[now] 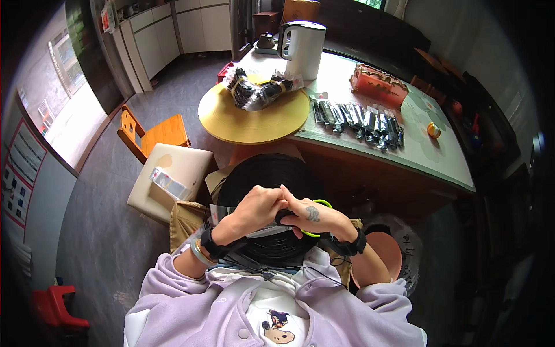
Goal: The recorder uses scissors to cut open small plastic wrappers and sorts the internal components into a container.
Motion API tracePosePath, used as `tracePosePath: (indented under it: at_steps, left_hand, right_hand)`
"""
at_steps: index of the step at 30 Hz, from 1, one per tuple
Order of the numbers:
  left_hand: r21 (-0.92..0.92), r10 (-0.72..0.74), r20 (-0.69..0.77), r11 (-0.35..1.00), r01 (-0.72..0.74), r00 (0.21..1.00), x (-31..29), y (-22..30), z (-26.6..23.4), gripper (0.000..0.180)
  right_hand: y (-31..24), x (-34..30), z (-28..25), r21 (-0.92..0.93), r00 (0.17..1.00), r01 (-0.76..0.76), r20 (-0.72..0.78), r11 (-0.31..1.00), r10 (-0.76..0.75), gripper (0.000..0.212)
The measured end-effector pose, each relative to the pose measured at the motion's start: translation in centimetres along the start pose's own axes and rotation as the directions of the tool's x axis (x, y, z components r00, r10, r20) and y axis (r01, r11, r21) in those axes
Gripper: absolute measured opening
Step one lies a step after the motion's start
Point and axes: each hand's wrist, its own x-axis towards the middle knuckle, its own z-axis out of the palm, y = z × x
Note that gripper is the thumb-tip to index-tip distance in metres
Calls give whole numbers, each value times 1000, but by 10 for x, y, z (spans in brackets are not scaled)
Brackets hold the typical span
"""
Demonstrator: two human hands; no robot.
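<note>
My left hand (258,209) is closed, its fingertips meeting those of my right hand above a large coil of black cord or strip (243,176) in front of me. Whatever the left fingers pinch is hidden. Fingers of my right hand (315,216) wrap around a pair of scissors (324,203) with bright green and black handles; the blades cannot be seen. Under both hands lies a clear and white strip (270,232), partly covered by them. Dark bands circle both wrists.
Bundled black packs (254,92) rest on a round yellow board (254,130). Flat packets (361,122), a white kettle (305,49), a red tissue box (378,85) and a small ball (433,130) are on the table (439,159). A cream stool (167,194) stands left, a pink bin (378,257) right.
</note>
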Motion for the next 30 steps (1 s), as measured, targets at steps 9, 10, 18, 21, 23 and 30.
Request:
tracePosePath:
  at_steps: [9,10,18,21,23,30]
  left_hand:
    - [166,253,-104,958,-234,962,-14,14,10,6]
    - [166,255,-101,958,-236,962,-14,14,9,6]
    - [264,255,-64,937,-230,965,-16,18,8,8]
    - [0,86,-90,996,-86,992,-11,16,1,9]
    - [-29,72,-101,997,-75,992,-11,11,1,10]
    - [-32,46,-70,998,-48,997,-10,11,2,10]
  right_hand:
    - [-12,-1,-13,257,971,-152,217,955,96,38]
    - [-11,-2,-13,250,970,-152,221,956,96,35]
    - [-16,-8,-15,259,957,-252,211,932,200,26]
    - [-13,-10,-19,318,954,-247,247,915,171,25]
    - [-18,-11,-20,310,939,-296,269,904,215,35]
    - [-8,-10,-16,365,937,-297,287,882,197,26]
